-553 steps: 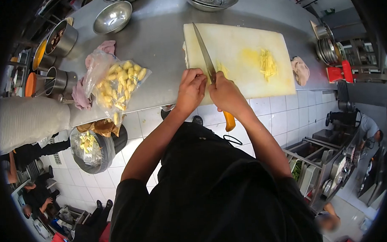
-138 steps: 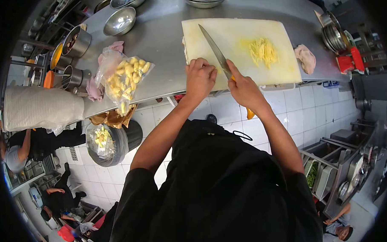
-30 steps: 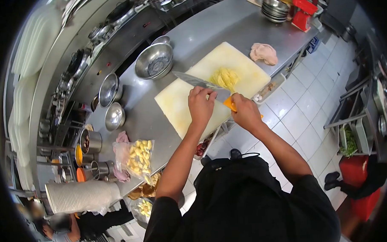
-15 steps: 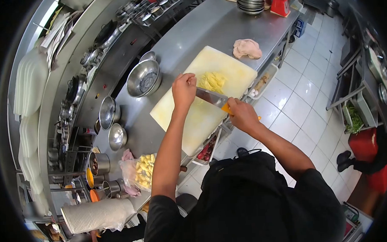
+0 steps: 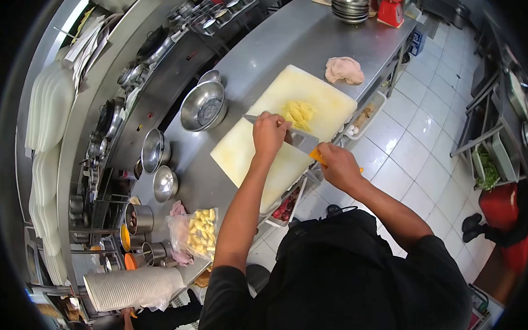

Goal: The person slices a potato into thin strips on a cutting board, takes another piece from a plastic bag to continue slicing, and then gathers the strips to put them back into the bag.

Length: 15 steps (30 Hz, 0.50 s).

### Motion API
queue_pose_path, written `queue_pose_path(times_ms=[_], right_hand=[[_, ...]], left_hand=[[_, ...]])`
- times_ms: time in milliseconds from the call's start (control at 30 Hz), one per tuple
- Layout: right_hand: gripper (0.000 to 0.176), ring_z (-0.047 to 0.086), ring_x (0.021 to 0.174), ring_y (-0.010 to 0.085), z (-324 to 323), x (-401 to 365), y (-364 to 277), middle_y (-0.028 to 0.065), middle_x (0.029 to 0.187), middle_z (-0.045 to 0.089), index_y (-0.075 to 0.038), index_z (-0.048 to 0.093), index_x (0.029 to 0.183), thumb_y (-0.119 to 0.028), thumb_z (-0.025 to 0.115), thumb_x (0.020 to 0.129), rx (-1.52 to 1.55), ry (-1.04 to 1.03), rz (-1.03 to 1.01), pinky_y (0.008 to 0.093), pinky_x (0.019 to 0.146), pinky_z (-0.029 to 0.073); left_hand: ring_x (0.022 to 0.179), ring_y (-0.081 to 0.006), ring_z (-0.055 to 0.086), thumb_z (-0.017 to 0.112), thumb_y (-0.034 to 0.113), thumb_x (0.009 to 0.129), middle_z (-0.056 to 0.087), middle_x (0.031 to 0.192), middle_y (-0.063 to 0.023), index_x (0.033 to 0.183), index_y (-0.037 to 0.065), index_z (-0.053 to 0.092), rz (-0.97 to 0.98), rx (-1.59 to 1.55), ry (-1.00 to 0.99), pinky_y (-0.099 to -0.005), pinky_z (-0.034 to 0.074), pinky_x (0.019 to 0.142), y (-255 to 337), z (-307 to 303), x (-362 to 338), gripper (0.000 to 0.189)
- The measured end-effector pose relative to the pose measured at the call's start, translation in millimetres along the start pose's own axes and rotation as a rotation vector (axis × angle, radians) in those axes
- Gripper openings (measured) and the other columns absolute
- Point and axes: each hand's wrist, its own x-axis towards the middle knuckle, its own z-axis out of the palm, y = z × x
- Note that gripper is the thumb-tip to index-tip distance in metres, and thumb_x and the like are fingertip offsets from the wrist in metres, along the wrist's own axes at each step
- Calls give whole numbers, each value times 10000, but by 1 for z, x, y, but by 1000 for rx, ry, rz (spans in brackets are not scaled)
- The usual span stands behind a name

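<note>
A large cleaver (image 5: 303, 141) with an orange handle lies across the white cutting board (image 5: 240, 148). My right hand (image 5: 338, 167) is closed round its handle at the board's near right edge. My left hand (image 5: 270, 134) rests on the blade toward its far end, fingers bent against the metal; the blade's tip shows to the left of it. Just beyond the blade, a pile of thin yellow strips (image 5: 298, 114) sits on the board.
Metal bowls (image 5: 204, 106) stand left of the board. A bag of yellow pieces (image 5: 201, 234) lies near stacked containers (image 5: 131, 289). A pink cloth (image 5: 344, 71) is beyond the board, with a red scale (image 5: 391, 9) farther back. Another person's legs (image 5: 499, 226) show at right.
My left hand has moved onto the blade, and the cleaver's tip now shows beyond it. The yellow pile looks more compact. The whole view has shifted slightly.
</note>
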Motion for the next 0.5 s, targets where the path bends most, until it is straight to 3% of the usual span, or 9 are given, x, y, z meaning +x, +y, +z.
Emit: queue_pose_path(times_ms=[67,200,367,500], right_hand=[[265,659,864,421,1,-3,-4,198,927,643,-21,519,1047,-1,615,801,-10,-27,-28,528,750,523],[281,656,861,442,10,-14,-11,206,941,636,-21,509,1045,0,623,788,28,-91,23,544,752,523],[429,669,913,463,4,-25,-20,260,962,672,-11,541,1201,-56,665,792,176,-177,149,538,795,536],[557,679,924,464,-8,-25,-23,300,963,680,-17,565,1343,-96,679,803,399,-367,230,480,828,554]], left_hand=[[839,-325,674,771,160,831,686,841,-146,900,36,787,100,93,59,-437,539,779,-1,14,17,143],[971,-366,665,667,48,841,715,979,-175,1006,47,787,51,-1,36,-450,545,876,16,21,44,204],[884,-323,690,659,86,881,717,942,-166,1104,59,772,134,-52,133,-418,553,827,15,2,42,251],[793,-265,671,676,109,917,714,962,-154,1131,63,763,-125,-223,77,-365,547,759,27,-53,-3,236]])
